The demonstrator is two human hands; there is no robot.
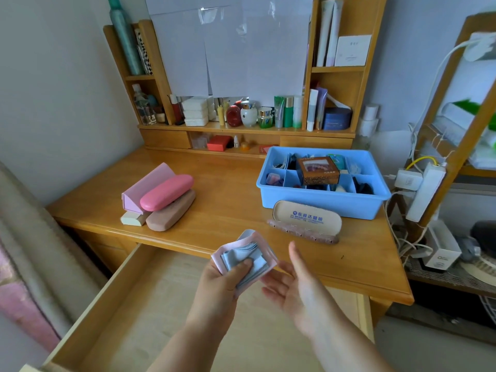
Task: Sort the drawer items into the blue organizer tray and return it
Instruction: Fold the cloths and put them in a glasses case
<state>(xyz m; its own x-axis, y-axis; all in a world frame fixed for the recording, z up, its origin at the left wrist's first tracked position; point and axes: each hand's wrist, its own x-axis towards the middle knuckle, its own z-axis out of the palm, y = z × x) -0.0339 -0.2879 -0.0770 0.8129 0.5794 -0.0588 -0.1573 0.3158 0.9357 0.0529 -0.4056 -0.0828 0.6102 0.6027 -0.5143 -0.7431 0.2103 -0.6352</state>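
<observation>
The left hand (225, 277) holds a small stack of folded cleaning cloths (245, 260), pale blue on pink, with the thumb pressed on top and the fingers curled beneath; those fingers are hidden under the fabric. The right hand (292, 283) is just beside it with fingers relaxed and spread, palm turned inward, its fingertips close to the cloths' right edge; whether they touch cannot be told. Both hands hover over the pulled-out light wooden drawer (161, 304), whose near end is cut off at the bottom edge.

Beyond the fingers, on the honey-coloured wooden desk (228, 210), an open beige glasses case with blue printed lettering (307, 220) lies just past the right hand. Behind it, touching or nearly so, sits the blue plastic organizer tray with divided compartments (322, 200). A brown patterned cardboard box (318, 171) stands in its middle and hides several compartments; the other contents are dark and too jumbled to make out.

Well to the left of the fingers lies a pile: a glossy pink hard glasses case (167, 191) on a matte dusty-pink case (171, 212), with a lilac folded triangular case (145, 187) and a cream block (131, 218) alongside.
</observation>
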